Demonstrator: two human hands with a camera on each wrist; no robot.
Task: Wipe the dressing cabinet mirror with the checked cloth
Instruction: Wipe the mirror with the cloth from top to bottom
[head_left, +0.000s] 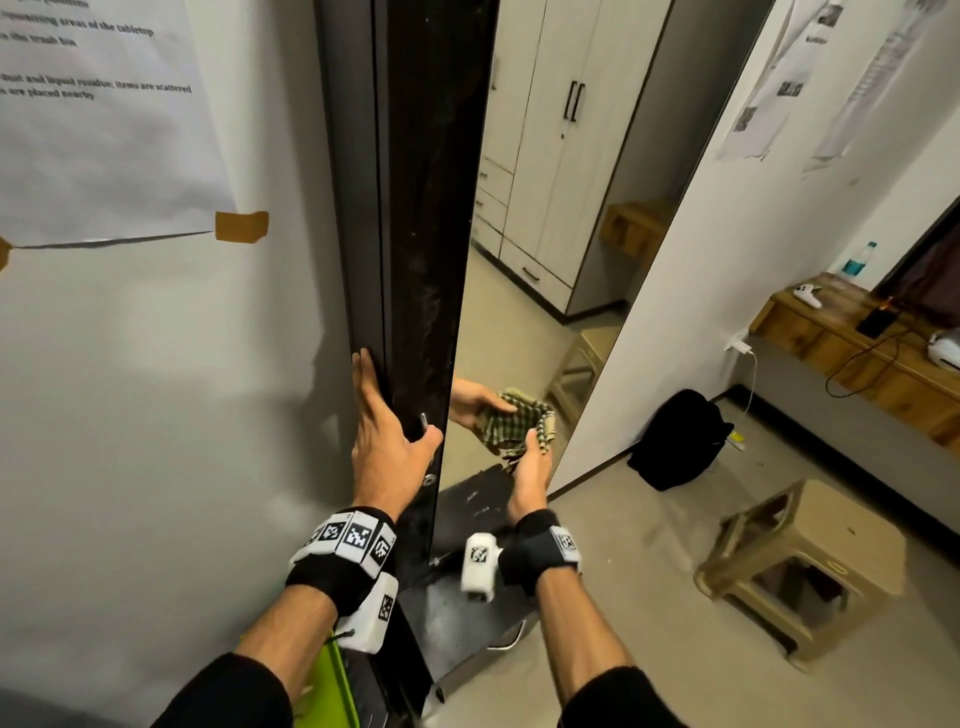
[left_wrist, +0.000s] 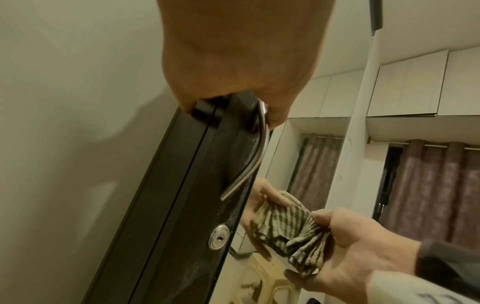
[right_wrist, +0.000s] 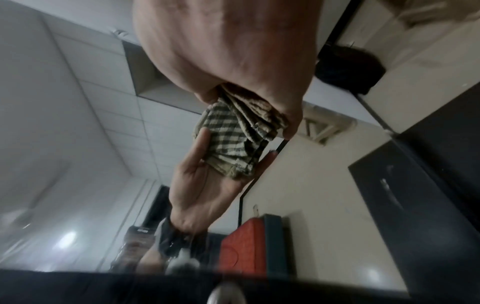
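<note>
A tall mirror (head_left: 545, 208) fills the front of a dark cabinet door (head_left: 415, 234). My left hand (head_left: 395, 415) grips the door's edge, fingers curled round it and thumb hooked on the curved metal handle (left_wrist: 255, 156). My right hand (head_left: 532, 457) clutches a bunched green-and-beige checked cloth (head_left: 540, 434) and holds it against the lower glass. In the left wrist view the cloth (left_wrist: 298, 232) sits between my right hand (left_wrist: 345, 242) and its reflection. The right wrist view shows the cloth (right_wrist: 249, 115) under my right hand (right_wrist: 246, 92), mirrored just below.
A round keyhole lock (left_wrist: 219, 239) sits below the handle. On the floor to the right stand a beige plastic stool (head_left: 810, 566) and a black backpack (head_left: 680, 441). A wooden shelf (head_left: 841, 343) with cables runs along the right wall. A taped paper sheet (head_left: 104, 130) hangs left.
</note>
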